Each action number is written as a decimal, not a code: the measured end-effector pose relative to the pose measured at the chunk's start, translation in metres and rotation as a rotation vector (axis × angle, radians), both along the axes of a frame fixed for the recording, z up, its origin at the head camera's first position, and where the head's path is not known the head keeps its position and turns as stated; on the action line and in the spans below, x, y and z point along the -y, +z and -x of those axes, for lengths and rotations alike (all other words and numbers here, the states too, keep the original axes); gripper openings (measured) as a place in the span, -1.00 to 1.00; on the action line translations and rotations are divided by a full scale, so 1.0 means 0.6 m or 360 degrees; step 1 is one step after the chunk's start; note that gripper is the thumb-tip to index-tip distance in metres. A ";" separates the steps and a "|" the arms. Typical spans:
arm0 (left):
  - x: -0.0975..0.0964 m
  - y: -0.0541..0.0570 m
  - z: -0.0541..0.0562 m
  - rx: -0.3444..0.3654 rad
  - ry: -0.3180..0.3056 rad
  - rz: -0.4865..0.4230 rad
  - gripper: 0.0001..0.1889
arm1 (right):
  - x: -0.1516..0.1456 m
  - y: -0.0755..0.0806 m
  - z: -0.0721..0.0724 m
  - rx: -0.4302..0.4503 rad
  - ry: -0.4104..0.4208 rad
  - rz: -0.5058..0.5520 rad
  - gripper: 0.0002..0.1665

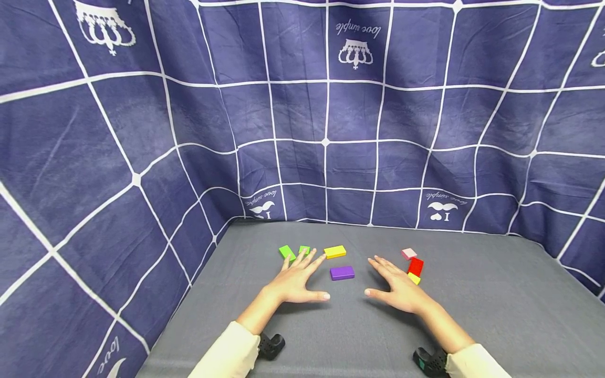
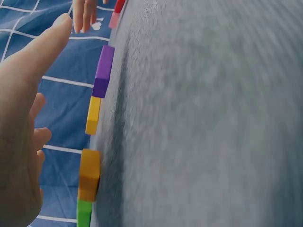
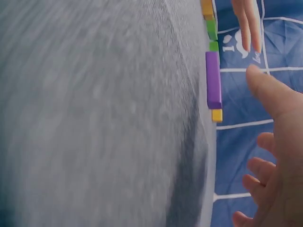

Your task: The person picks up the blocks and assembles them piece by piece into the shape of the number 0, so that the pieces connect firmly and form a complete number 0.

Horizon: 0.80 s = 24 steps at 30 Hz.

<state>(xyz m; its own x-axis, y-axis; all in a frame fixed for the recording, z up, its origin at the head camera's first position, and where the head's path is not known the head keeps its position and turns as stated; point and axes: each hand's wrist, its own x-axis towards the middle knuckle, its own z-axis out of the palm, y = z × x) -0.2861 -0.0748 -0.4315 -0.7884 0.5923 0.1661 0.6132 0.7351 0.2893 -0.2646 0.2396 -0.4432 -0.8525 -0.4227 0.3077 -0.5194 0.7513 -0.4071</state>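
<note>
My left hand (image 1: pixel 295 283) is spread above the table with its fingers straight and holds nothing. Beyond its fingertips lie a green block (image 1: pixel 287 253), a smaller green block (image 1: pixel 304 250) and a yellow block (image 1: pixel 335 252). A purple block (image 1: pixel 342 273) lies between the two hands. An orange block (image 2: pixel 89 175) appears in the left wrist view; in the head view the left hand seems to hide it. My right hand (image 1: pixel 402 290), also spread and holding nothing, is nearest to a small yellow block (image 1: pixel 414 279), partly covered, touching a red block (image 1: pixel 416 266). A pink block (image 1: pixel 409 254) sits just behind the red one.
The blocks lie on a grey cloth-covered table (image 1: pixel 501 294). A dark blue curtain (image 1: pixel 406 115) with white grid lines hangs along the back and the left side. Both forearms wear pale sleeves and black wrist devices (image 1: pixel 271 346).
</note>
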 end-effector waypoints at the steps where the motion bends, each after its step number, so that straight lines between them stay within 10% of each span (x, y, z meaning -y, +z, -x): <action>1: -0.004 -0.002 0.002 0.0006 0.0002 -0.0004 0.03 | 0.004 -0.001 0.003 0.0002 0.0014 0.0010 -0.06; 24: -0.066 -0.027 0.043 -0.0103 0.0056 -0.0172 -0.25 | 0.068 -0.021 0.053 0.0154 0.0011 0.0239 -0.33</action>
